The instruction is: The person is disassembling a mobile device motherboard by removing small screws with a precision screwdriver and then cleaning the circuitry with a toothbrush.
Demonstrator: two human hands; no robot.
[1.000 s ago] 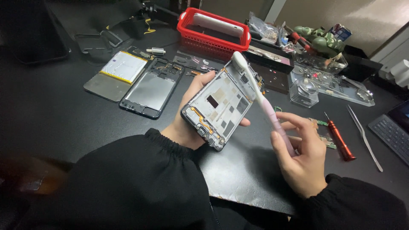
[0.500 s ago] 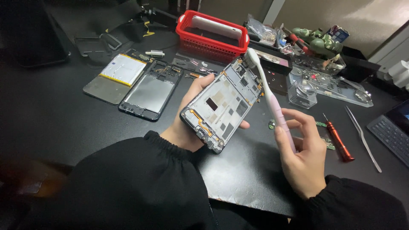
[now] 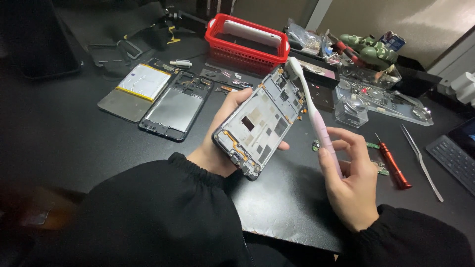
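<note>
My left hand (image 3: 221, 143) holds an opened phone frame (image 3: 260, 121) tilted up, its bare inner side facing me. My right hand (image 3: 349, 180) grips the pink handle of a toothbrush (image 3: 312, 111). The brush's white head rests against the frame's top right corner. Both arms wear black sleeves.
On the black table (image 3: 59, 133) lie another phone frame (image 3: 175, 106), a battery on a grey panel (image 3: 141, 84), a red basket (image 3: 247, 39) with a white phone, a red screwdriver (image 3: 393, 163), tweezers (image 3: 420, 160), a clear parts tray (image 3: 383, 99) and a keyboard (image 3: 455, 160).
The brush head has slid along the top edge of the frame toward its right corner. My left hand keeps the frame in much the same pose.
</note>
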